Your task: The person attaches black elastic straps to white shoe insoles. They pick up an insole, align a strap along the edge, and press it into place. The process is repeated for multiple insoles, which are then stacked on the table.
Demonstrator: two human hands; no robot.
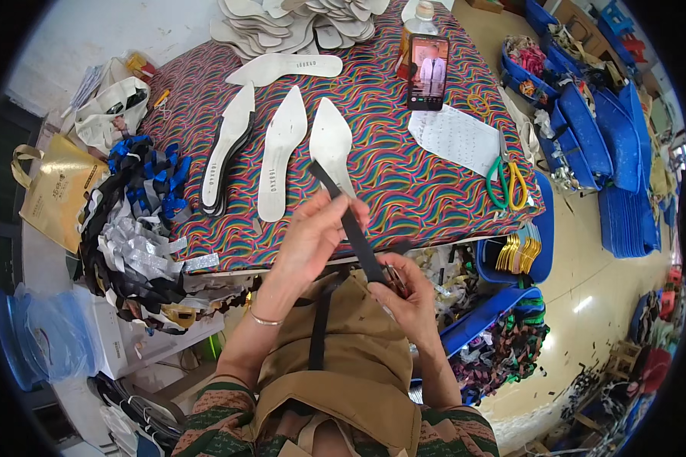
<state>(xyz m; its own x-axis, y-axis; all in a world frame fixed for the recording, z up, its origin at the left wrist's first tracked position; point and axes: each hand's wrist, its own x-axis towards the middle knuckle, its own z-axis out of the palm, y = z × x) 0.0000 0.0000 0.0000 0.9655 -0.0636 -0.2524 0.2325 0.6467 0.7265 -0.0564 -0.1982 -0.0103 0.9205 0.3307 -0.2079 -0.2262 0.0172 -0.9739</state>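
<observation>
A flat black strap runs slantwise between my hands, just off the table's front edge. My left hand pinches it near its upper end. Its lower end is in the closed fingers of my right hand, where a small metallic tool shows too; its kind is unclear. Beyond the strap lie pale pointed insoles: a right one, a middle one, and a left stack with black pieces under its top one. Another insole lies crosswise behind them.
A patterned cloth covers the table. At its back sit an insole pile, a phone before a bottle, paper and scissors. Strap bundles hang left; blue bins stand right.
</observation>
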